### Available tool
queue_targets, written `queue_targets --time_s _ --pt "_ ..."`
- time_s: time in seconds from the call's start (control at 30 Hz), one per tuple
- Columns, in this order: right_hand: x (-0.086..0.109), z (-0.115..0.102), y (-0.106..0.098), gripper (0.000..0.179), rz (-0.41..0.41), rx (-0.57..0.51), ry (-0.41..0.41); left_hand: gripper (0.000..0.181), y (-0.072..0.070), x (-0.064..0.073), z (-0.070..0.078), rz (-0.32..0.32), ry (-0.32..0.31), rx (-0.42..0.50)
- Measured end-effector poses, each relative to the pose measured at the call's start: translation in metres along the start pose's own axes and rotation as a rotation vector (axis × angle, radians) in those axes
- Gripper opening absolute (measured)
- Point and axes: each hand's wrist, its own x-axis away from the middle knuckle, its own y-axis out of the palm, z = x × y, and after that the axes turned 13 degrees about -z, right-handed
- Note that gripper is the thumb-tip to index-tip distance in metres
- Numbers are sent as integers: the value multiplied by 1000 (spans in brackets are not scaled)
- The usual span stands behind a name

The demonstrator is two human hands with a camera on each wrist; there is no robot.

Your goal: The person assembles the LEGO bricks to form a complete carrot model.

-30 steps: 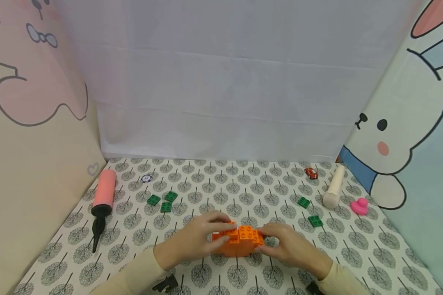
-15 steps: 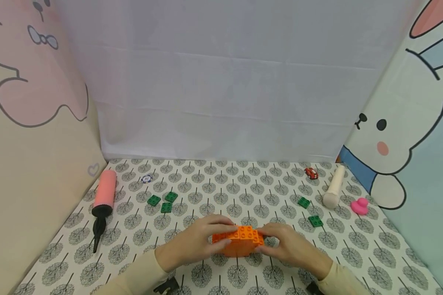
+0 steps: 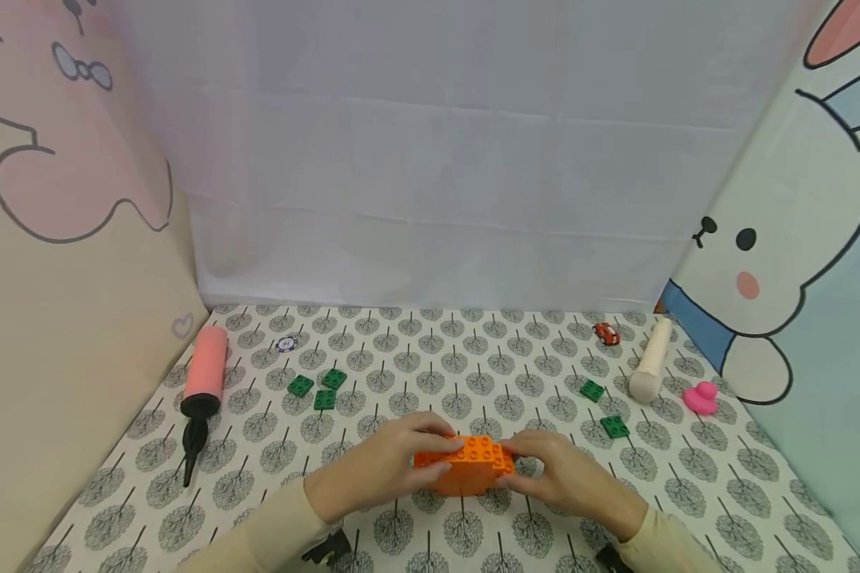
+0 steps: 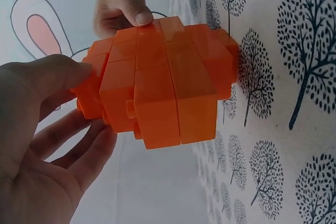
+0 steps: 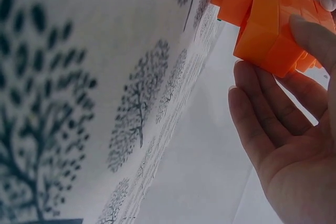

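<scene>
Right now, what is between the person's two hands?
The orange brick structure, which the left hand and right hand hold, as the head view shows.

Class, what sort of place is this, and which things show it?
Perhaps a screened-off play corner indoors: cartoon-printed sheets flank a tree-patterned tabletop, with a red toy car and orange bricks in view.

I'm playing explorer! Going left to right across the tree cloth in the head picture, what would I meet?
Pink-and-black tube, three green bricks, orange bricks, two green bricks, pale tube, bright pink toy.
</scene>
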Motion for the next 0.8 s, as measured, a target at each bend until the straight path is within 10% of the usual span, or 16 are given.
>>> queue_targets --time_s 0.8 --pt "0 0 -1 40 -18 -22 -1 33 0 4 -10 0 50 -55"
